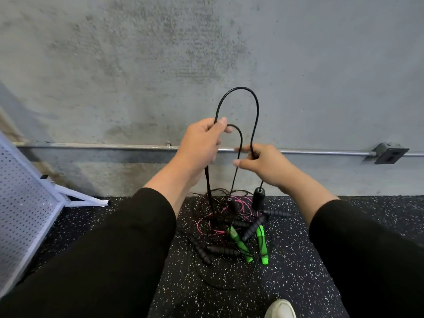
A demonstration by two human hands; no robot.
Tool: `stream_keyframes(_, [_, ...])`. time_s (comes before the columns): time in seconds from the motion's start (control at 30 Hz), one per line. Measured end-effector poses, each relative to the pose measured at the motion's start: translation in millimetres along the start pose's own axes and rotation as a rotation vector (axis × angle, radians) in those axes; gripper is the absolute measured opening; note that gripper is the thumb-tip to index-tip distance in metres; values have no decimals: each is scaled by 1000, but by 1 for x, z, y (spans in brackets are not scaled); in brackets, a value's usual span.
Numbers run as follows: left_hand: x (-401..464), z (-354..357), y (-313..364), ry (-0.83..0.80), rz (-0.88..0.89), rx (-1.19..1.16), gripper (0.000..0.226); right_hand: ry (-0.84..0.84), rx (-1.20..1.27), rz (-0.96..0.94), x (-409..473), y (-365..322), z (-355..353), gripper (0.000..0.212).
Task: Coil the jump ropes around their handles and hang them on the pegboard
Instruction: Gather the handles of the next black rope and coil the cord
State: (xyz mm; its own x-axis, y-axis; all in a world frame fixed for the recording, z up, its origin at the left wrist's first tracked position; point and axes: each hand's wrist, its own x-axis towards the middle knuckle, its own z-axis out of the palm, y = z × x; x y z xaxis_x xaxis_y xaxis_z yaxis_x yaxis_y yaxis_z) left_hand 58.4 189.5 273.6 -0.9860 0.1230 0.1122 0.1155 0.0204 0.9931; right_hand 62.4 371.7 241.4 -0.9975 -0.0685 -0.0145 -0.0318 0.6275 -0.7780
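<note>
The black jump rope [238,88] rises in a tall arch between the two hands, held up in front of the concrete wall [114,65]. The left hand [202,143] has its fingers curled round one leg of the arch, and a smaller second loop springs from that same grip and drops toward the floor. The right hand [263,164] pinches the other leg, just below and to the right. From it the cord runs down to a black handle [258,199] dangling upright, its long axis near vertical, hanging just under the right wrist and so much nearer that hand than the left.

Below lies the tangled pile [229,226] of other ropes on the speckled rubber floor [309,260]: black ribbed handles, two green handles [261,244], thin pink cord [218,230]. Whether the held rope's far end is caught in that tangle I cannot tell; the strands there blur together.

The coiling looks barely begun. The next move likely turns on bringing the hanging handle up into the right palm.

The white pegboard [25,214] leans at the far left, well apart from the hands. A metal conduit [91,146] runs along the wall behind.
</note>
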Motion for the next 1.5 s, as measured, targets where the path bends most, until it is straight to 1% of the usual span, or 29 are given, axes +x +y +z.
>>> stream_keyframes(0.07, [-1, -8, 12, 3, 36, -44, 28, 2, 26, -11, 1, -2, 10, 22])
stream_keyframes(0.1, [0, -13, 13, 29, 40, -36, 28, 28, 8, -8, 3, -4, 14, 25])
stream_keyframes(0.17, [4, -26, 10, 132, 26, 36, 27, 91, -96, -3, 6, -13, 20, 33])
stream_keyframes(0.2, [6, -33, 6, 181, 15, 102, 22, 111, -107, 4, 6, -19, 22, 35])
stream_keyframes(0.23, [7, -40, 1, 217, -17, 193, 14, 117, -50, 17, 8, -23, 26, 36])
stream_keyframes(0.3, [3, -53, -7, 364, -103, 429, 36, 73, 189, 37, 11, -29, 34, 34])
stream_keyframes(0.33, [0, -59, -8, 463, -61, 493, 34, 48, 292, 37, 12, -33, 39, 32])
stream_keyframes(0.37, [-4, -62, -6, 524, 24, 494, 23, 32, 346, 26, 13, -36, 43, 31])
stream_keyframes(0.4, [-7, -64, -4, 511, 73, 476, 13, 29, 357, 12, 14, -40, 46, 30])
stream_keyframes(0.43, [-8, -65, -5, 438, 77, 475, 14, 31, 362, -3, 14, -44, 49, 29])
stream_keyframes(0.47, [-10, -64, -5, 297, 12, 508, 19, 34, 383, -11, 15, -49, 51, 28])
stream_keyframes(0.53, [-21, -58, -10, -54, -170, 623, 21, 45, 447, -24, 17, -59, 54, 28])
stream_keyframes(0.57, [-26, -55, -16, -201, -218, 704, 26, 48, 476, -29, 17, -64, 55, 28])
stream_keyframes(0.6, [-30, -53, -24, -290, -231, 768, 35, 46, 504, -32, 17, -69, 56, 28])
stream_keyframes(0.63, [-33, -51, -31, -339, -228, 790, 43, 40, 536, -38, 17, -74, 58, 28])
stream_keyframes(0.67, [-33, -49, -37, -361, -226, 770, 47, 33, 559, -47, 17, -79, 58, 28])
stream_keyframes(0.7, [-33, -47, -41, -366, -225, 723, 47, 32, 572, -55, 17, -83, 58, 28])
stream_keyframes(0.77, [-30, -44, -46, -346, -206, 637, 37, 38, 594, -59, 17, -88, 59, 28])
stream_keyframes(0.87, [-26, -43, -47, -310, -153, 655, 25, 66, 600, -93, 19, -95, 58, 28])
stream_keyframes(0.97, [-22, -41, -41, -215, -92, 675, 22, 151, 453, -152, 24, -89, 54, 22])
stream_keyframes(1.03, [-18, -42, -35, -126, -60, 627, 23, 149, 357, -147, 24, -72, 52, 27])
stream_keyframes(1.13, [-9, -48, -27, -7, -45, 449, 27, 12, 239, -103, 17, -39, 60, 46])
stream_keyframes(1.23, [-4, -55, -21, 76, -55, 167, 29, -241, 204, -62, 9, -24, 72, 69])
stream_keyframes(1.27, [-3, -56, -20, 88, -64, 75, 29, -318, 201, -64, 6, -25, 76, 69])
stream_keyframes(1.3, [-2, -57, -19, 90, -70, -13, 28, -358, 185, -73, 5, -28, 81, 63])
stream_keyframes(1.33, [-2, -58, -18, 88, -71, -96, 27, -348, 159, -79, 4, -32, 86, 54])
stream_keyframes(1.4, [0, -61, -15, 89, -60, -226, 27, -236, 132, -78, 6, -39, 96, 40])
stream_keyframes(1.5, [2, -64, -13, 119, -34, -310, 27, -108, 177, -43, 11, -44, 102, 17])
